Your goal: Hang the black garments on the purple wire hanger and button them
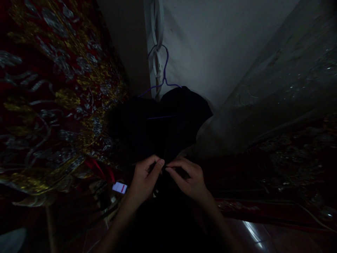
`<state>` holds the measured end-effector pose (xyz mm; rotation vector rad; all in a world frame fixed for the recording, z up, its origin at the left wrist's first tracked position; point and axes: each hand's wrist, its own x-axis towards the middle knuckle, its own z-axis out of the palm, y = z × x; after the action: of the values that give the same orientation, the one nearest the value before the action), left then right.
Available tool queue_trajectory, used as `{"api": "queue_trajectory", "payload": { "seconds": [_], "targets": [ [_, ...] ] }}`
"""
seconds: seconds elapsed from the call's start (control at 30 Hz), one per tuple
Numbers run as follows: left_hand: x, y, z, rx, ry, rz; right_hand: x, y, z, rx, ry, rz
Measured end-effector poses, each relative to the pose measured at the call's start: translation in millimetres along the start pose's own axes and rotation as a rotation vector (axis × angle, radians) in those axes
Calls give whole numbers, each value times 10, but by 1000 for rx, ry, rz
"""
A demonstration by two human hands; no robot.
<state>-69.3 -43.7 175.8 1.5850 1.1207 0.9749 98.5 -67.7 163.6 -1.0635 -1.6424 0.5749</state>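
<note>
A black garment hangs on a thin purple wire hanger hooked to a white fitting on the wall. My left hand pinches the dark cloth at its front, thumb and fingers pressed together. My right hand pinches the same cloth just to the right, its fingertips nearly touching those of the left. What small part lies between the fingertips is too dark to make out.
A red garment with gold and silver embroidery hangs at the left. A sheer pale embroidered cloth hangs at the right, with dark red fabric below it. A small white and red tag dangles near my left wrist.
</note>
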Motion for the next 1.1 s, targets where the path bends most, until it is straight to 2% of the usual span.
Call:
{"api": "queue_trajectory", "payload": {
  "seconds": [0.2,0.3,0.53,0.63,0.73,0.83,0.93,1.0,1.1],
  "targets": [
    [-6,14,-14,18,-95,38,58,29,-60,-50,-69,-9],
    [4,3,-4,92,-73,104,56,61,-39,2,-88,52],
    [48,-149,9,329,40,215,34,108,187,426,-10,558],
    [52,-288,35,281,55,231,26,141,243,524,-27,691],
    [36,-432,129,132,73,195,-18,184,271,548,-48,731],
    [29,-540,285,-65,177,161,-15,223,300,572,-34,755],
    [59,-662,437,-166,273,124,209,241,281,675,55,757],
    [97,-793,509,-138,295,95,519,224,206,761,142,726],
    [178,-1044,549,-23,287,53,1077,125,34,821,228,590]
  ]
}}
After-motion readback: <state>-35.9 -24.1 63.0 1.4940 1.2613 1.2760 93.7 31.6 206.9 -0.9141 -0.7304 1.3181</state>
